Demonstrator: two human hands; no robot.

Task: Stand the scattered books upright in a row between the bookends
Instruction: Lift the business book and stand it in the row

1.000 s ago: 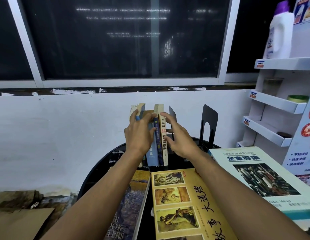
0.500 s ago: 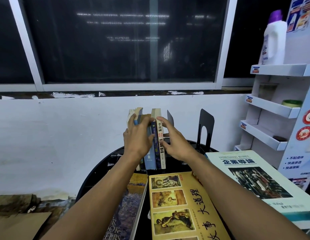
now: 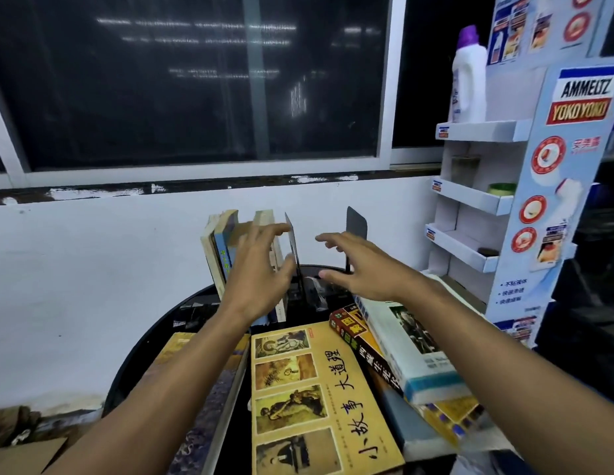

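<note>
**Books partly rowed, both hands spread open**

Left hand: fingers splayed and nearly straight in front of the spines of the upright paperbacks, gripping nothing. Contact with the spines: cannot tell. Right hand: spread just as wide, holding nothing, hovering in front of the far black metal bookend.

Upright paperbacks: a small cluster at the back of the round black table, leaning slightly, just left of the near black metal bookend, seen edge-on. Both bookends upright and standing apart.

Flat on the table, nearer the camera:
- yellow book with four pictures and Chinese lettering
- dark purple-covered book beneath the left forearm
- red-and-black book
- thick white book with a teal band, just right of the red-and-black book

At right: white cardboard display shelf bearing a white bottle with a purple cap.
</note>
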